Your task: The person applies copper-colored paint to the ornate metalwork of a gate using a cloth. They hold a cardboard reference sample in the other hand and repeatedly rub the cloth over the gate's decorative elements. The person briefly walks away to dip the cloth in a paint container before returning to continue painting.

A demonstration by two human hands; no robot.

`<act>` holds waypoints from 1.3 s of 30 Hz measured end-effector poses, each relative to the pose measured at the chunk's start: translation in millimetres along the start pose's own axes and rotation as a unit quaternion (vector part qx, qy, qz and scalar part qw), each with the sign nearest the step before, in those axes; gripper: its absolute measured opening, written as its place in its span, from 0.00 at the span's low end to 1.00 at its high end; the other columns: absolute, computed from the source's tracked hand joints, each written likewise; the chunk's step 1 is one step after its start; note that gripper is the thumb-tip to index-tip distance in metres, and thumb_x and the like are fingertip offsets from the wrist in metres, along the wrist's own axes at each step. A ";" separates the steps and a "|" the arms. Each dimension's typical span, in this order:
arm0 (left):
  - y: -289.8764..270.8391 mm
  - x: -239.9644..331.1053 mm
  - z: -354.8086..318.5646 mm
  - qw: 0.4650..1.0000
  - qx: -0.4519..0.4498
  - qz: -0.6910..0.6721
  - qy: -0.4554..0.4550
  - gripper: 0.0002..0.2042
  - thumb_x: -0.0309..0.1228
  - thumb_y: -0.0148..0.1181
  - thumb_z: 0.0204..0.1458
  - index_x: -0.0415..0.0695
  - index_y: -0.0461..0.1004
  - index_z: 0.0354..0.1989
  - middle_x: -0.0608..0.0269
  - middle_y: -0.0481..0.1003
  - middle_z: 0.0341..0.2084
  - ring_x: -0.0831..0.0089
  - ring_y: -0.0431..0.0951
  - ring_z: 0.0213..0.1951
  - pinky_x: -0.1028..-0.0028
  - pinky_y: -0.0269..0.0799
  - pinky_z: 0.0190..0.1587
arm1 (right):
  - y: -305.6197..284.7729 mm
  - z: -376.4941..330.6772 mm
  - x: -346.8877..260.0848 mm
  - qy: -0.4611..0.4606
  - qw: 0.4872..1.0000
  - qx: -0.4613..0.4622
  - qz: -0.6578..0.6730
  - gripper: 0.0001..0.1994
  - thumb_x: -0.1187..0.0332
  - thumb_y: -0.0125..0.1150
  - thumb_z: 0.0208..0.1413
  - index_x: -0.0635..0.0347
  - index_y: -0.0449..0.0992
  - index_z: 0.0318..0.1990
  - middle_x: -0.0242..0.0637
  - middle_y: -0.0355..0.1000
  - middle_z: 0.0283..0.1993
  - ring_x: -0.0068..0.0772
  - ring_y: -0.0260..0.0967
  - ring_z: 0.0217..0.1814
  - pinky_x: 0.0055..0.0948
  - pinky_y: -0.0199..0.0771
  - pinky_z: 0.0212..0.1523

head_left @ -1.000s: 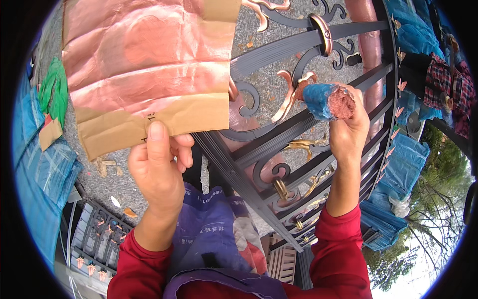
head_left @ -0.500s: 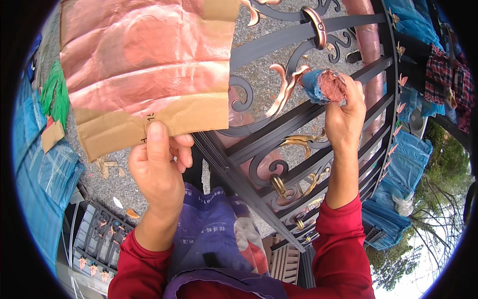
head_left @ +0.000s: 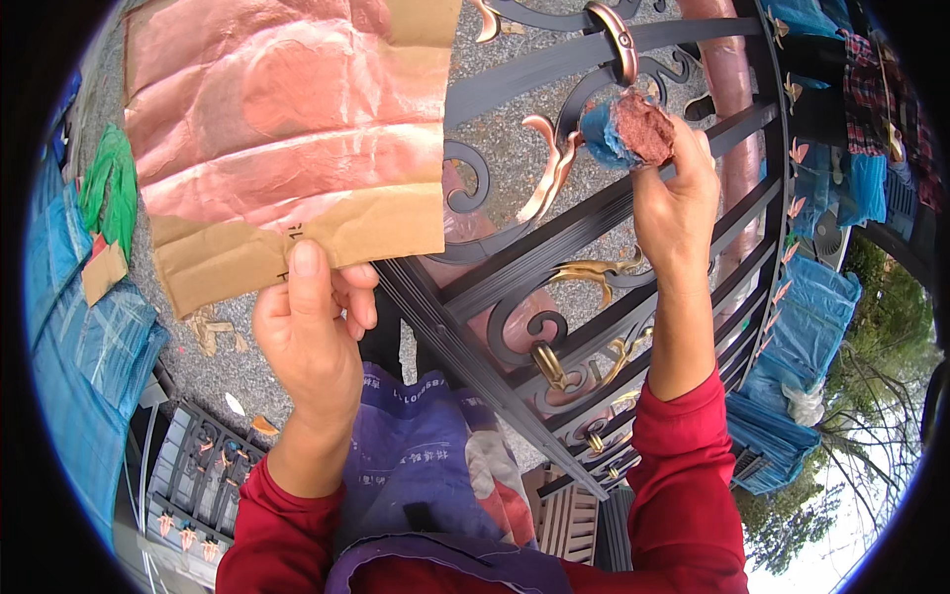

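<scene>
My left hand pinches the lower edge of a creased brown cardboard sheet, thumb on top. Copper-pink paint covers most of the sheet. In my right hand is a blue-sided paint pad with a rough, copper-red end; its far side is hidden. The pad is over a black metal gate, near a copper-coloured scroll leaf. I cannot tell whether the pad touches the metal. A copper-toned collar sits farther up, and a gold-coloured leaf lies nearer me.
A pink-wrapped post runs along the gate's right part. Blue plastic-covered stacks and a green bag are at the left. Another person's plaid sleeve shows at the far right. Gravelly ground lies below.
My right hand has moved slightly left and away from me with the pad, whose copper-red end has turned a little. The cardboard sheet has shifted slightly left.
</scene>
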State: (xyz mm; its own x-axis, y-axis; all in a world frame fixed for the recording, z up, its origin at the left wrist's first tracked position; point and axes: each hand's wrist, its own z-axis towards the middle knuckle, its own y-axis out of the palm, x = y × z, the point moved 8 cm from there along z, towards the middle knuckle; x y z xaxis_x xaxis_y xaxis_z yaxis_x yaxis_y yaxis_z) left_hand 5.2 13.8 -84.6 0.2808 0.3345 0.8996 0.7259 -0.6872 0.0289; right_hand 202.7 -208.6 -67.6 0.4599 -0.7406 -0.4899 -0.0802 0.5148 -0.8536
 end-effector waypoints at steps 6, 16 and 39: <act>3.2 -3.4 -7.2 1.000 -0.011 0.024 0.000 0.23 0.45 0.46 0.62 0.37 0.74 0.23 0.65 0.71 0.14 0.84 0.65 0.15 0.84 0.54 0.17 | -2.0 0.6 23.6 0.055 0.996 0.022 0.069 0.14 0.77 0.59 0.46 0.57 0.76 0.43 0.38 0.70 0.30 0.36 0.63 0.33 0.32 0.63 0.38; 10.2 -9.8 -24.4 1.000 -0.018 0.021 0.005 0.23 0.45 0.47 0.61 0.37 0.74 0.23 0.65 0.70 0.13 0.84 0.65 0.15 0.84 0.55 0.17 | 12.9 -43.3 62.5 0.350 0.664 -0.013 0.660 0.06 0.71 0.58 0.55 0.60 0.70 0.38 0.30 0.70 0.33 0.22 0.61 0.31 0.27 0.62 0.36; -6.8 -33.3 -77.0 1.000 0.024 0.006 0.016 0.22 0.44 0.46 0.62 0.39 0.73 0.24 0.66 0.72 0.16 0.85 0.66 0.16 0.85 0.56 0.18 | 2.1 12.4 13.1 -0.016 0.998 0.043 -0.047 0.11 0.68 0.57 0.49 0.55 0.76 0.41 0.43 0.72 0.32 0.46 0.66 0.41 0.39 0.62 0.45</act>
State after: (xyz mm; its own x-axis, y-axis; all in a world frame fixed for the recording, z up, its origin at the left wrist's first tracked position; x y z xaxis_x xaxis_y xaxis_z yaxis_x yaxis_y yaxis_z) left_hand -57.4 -42.3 -81.3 0.2698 0.3063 0.9129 0.7518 -0.6594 -0.0010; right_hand 219.6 -211.9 -73.6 0.4903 -0.7736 -0.4014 0.0393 0.4797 -0.8765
